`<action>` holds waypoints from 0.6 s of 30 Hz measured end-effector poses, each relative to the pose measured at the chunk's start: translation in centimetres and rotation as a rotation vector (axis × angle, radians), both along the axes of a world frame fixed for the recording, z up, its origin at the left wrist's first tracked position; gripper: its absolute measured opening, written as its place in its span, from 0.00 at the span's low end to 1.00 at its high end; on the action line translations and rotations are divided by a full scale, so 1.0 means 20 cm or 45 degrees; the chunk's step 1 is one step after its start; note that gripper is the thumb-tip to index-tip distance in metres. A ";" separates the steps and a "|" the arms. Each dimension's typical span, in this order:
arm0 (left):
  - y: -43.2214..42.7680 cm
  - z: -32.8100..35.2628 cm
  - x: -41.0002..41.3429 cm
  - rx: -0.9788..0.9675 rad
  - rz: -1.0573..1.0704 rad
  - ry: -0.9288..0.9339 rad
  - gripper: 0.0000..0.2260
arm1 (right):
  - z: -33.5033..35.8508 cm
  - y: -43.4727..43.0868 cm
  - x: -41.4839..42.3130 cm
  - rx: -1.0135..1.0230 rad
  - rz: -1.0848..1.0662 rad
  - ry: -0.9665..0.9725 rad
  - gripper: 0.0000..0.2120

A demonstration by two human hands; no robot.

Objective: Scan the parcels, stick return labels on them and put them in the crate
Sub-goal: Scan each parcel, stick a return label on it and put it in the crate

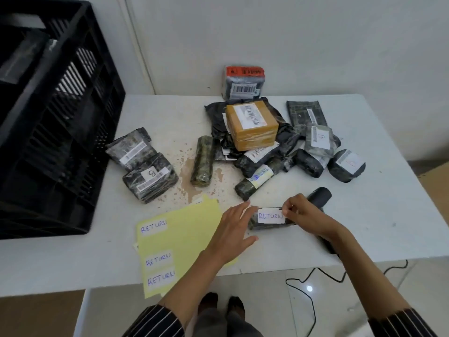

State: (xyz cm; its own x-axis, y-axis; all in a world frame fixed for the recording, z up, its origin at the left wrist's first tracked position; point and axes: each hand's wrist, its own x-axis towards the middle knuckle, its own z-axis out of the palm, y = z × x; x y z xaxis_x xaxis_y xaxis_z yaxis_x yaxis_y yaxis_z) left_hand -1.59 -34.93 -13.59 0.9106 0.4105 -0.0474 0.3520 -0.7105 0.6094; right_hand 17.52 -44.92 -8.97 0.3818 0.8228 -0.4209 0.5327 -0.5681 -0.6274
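A small dark wrapped parcel (254,223) lies near the table's front edge with a white RETURN label (270,216) on its top. My right hand (300,212) pinches the label's right end with its fingertips. Fingers spread, my left hand (233,223) rests flat against the parcel's left end. A yellow sheet (179,232) with three more RETURN labels lies to the left. The black scanner (320,194) lies just behind my right hand. A black crate (56,122) stands at the left, holding wrapped parcels.
Several wrapped parcels and a brown box (251,126) are heaped at the middle and back right of the white table (364,215). Two parcels (143,164) lie beside the crate. The scanner's black cable (313,295) trails over the floor below the table's front edge.
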 end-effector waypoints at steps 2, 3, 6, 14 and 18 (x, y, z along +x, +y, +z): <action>-0.01 -0.02 0.04 0.005 -0.010 0.007 0.30 | -0.02 0.02 0.02 0.007 0.038 -0.024 0.07; -0.02 -0.04 0.05 0.012 -0.012 0.022 0.30 | -0.03 0.02 0.02 0.004 0.041 -0.035 0.06; -0.03 -0.06 0.09 0.025 -0.019 0.045 0.29 | -0.10 0.04 0.04 -0.017 0.032 -0.046 0.11; -0.05 -0.14 0.10 0.112 0.023 -0.071 0.30 | -0.25 0.03 -0.01 0.107 -0.068 -0.348 0.06; -0.06 -0.14 0.11 -0.043 0.078 -0.099 0.26 | -0.31 -0.03 -0.13 0.295 -0.234 -0.561 0.11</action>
State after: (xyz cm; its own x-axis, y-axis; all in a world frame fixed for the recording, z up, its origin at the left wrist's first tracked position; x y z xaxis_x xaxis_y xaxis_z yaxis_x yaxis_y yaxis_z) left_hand 0.51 -36.19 -16.32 0.8853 0.4650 0.0074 0.3451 -0.6675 0.6598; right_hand 14.87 -45.45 -15.12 0.6283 0.7780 -0.0029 0.6785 -0.5498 -0.4871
